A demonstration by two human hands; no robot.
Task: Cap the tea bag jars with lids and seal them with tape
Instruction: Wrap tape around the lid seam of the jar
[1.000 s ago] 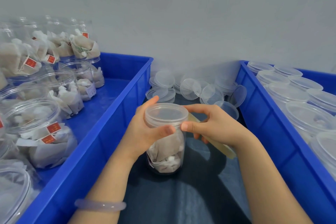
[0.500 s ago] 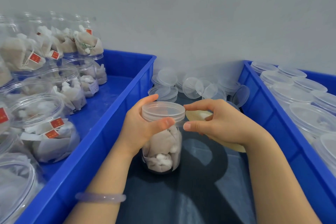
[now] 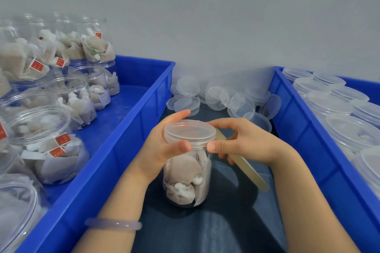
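A clear jar (image 3: 188, 178) packed with tea bags stands on the dark surface between two blue bins. A clear plastic lid (image 3: 189, 132) sits on its mouth. My left hand (image 3: 162, 145) wraps around the jar's neck and the lid rim from the left, thumb in front. My right hand (image 3: 244, 141) touches the lid rim from the right with thumb and forefinger, while its other fingers hold a tan roll of tape (image 3: 246, 167) that sticks out below the palm.
The left blue bin (image 3: 131, 129) holds several open jars of tea bags (image 3: 51, 145). The right blue bin (image 3: 304, 139) holds several capped jars (image 3: 349, 131). A heap of loose clear lids (image 3: 224, 98) lies against the wall behind the jar.
The view shifted slightly. My right hand has turned, so the tape roll now shows edge-on below the palm. Both hands stay on the lid and jar.
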